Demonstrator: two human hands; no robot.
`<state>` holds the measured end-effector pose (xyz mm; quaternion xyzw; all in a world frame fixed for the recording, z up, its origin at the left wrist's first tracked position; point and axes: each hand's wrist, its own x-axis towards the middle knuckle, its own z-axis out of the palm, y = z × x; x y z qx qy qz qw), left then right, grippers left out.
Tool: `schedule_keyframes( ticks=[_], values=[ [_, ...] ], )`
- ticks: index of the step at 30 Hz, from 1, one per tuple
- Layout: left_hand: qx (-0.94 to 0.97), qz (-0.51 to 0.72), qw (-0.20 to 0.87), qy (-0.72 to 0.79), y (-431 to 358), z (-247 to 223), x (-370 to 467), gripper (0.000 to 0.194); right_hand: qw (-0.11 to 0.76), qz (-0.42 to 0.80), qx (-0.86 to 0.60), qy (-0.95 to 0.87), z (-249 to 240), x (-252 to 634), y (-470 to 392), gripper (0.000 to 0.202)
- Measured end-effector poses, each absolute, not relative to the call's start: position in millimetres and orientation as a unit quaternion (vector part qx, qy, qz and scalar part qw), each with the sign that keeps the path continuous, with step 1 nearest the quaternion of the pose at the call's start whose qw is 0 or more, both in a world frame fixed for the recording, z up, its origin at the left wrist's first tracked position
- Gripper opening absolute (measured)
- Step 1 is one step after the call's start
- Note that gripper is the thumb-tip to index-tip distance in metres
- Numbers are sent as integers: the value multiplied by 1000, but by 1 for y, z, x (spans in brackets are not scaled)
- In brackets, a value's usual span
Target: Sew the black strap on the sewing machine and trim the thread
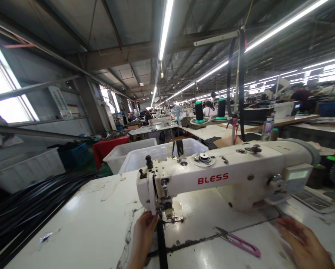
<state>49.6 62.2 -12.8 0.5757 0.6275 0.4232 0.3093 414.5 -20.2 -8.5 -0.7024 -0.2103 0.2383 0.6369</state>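
Note:
A white sewing machine [212, 175] marked BLESS stands across the table. A black strip [162, 246] runs from under its needle area toward me. At the presser foot, my left hand [145, 233] pinches the strip's edge with closed fingers. My right hand [301, 239] is off to the right, its fingers slightly curled and apart, with nothing seen in it. Pink-handled thread snips [240, 243] lie on the table between the hands, nearer the right one, blades toward the machine.
Long black strips [38, 209] hang in a heap at the table's left. White bins [139, 151] stand behind the machine, and black thread cones [199, 112] rise beyond it. A person [209, 109] sits farther back.

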Motion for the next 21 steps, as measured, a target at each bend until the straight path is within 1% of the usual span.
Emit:
schedule_keyframes(
  ticks=[11, 18, 21],
  values=[
    [594, 434, 268, 622, 62, -12, 51, 38, 668, 232, -660, -253, -35, 429, -18, 50],
    [612, 439, 234, 615, 63, -16, 49, 37, 654, 232, -669, -267, -36, 433, -19, 50],
    [623, 438, 219, 610, 62, -13, 49, 34, 627, 195, -696, -291, -28, 425, -23, 47]
  ],
)
